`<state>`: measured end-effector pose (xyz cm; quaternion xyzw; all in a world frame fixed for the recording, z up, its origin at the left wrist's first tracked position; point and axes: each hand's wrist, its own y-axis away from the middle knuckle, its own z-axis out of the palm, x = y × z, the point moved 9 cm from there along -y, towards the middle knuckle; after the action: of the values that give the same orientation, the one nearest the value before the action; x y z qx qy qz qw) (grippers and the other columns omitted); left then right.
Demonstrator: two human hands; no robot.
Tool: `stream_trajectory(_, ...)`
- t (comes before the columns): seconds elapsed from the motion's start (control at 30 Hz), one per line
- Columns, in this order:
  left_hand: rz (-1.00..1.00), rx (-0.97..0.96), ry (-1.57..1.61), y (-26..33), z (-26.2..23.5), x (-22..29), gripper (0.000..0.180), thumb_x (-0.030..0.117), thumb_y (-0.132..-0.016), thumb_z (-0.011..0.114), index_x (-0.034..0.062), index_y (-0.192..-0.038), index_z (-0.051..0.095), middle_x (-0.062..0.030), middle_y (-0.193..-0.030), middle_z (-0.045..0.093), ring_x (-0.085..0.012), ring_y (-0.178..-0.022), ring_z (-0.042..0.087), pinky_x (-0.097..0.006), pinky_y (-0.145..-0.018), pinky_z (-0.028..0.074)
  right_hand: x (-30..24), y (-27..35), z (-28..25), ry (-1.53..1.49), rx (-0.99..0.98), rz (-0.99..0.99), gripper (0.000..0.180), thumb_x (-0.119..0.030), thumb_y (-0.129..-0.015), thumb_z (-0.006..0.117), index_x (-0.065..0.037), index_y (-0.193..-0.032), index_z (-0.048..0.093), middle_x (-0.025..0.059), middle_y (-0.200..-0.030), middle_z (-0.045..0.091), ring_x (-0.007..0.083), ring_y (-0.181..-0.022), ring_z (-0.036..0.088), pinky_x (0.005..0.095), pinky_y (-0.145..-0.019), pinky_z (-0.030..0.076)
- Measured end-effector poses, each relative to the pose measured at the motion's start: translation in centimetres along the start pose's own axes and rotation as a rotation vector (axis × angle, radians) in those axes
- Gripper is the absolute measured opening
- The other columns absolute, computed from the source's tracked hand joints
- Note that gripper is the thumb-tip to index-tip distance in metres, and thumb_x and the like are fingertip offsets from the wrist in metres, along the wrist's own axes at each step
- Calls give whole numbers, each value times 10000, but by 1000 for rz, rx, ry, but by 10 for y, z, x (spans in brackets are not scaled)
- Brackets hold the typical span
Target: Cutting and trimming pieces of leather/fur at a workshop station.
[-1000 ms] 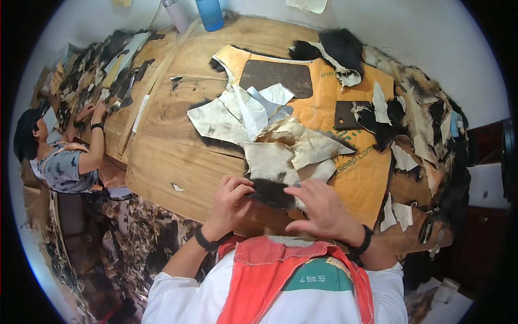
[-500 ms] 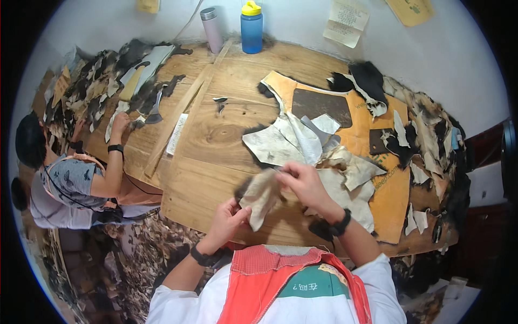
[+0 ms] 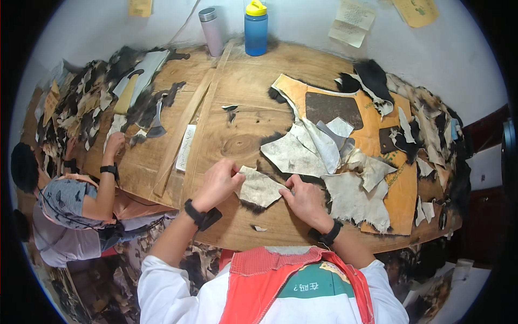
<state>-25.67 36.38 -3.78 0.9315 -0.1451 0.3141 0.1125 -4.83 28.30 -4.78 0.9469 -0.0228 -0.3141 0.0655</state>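
Between my hands lies a small piece of fur hide, pale skin side up, with dark hair fringing its lower edge. My left hand pinches its upper left corner. At its right corner, my right hand is closed with thumb and fingertips on the edge; whether a small tool is also in these fingers I cannot make out. A little pale scrap with a dark edge lies just below. Larger pale hide pieces lie to the right, partly over an orange-yellow pattern sheet.
Wooden strips cross the table left of me. Dark flat plates rest on the sheet. A blue bottle and a pink flask stand at the back. Fur scraps pile at both sides. At left, another person works near a curved blade.
The fur piece went from being held up and folded to lying flat, skin side up. My left hand moved up to its left corner, my right hand down to its right. The little scrap now shows.
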Motion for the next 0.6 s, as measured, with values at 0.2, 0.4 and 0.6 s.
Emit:
stream_trajectory(0.2,10,-134,123,-57,21,7,221,205,-763,720,14,-813,621,-165,-827,642,-329,-784,617,-412,-691,474,9,-7,-9,-73,92,28,225,-281,-859,664,-71,-815,599,154,-650,638,363,-632,636,465,-582,477)
stream_trajectory(0.4,0,-209,197,-80,23,6,206,171,-797,734,-4,-818,627,-69,-738,638,-138,-675,585,-295,-633,471,28,-25,-92,-50,333,104,178,-269,-899,625,-95,-862,612,161,-643,621,369,-623,630,469,-585,475)
stream_trajectory(0.6,24,-334,321,-71,32,8,152,145,-857,685,11,-869,615,-10,-718,615,-86,-664,571,-256,-613,470,56,-75,-104,396,339,-220,352,-117,-853,588,25,-1174,562,169,-1020,607,352,-962,572,426,-845,461)
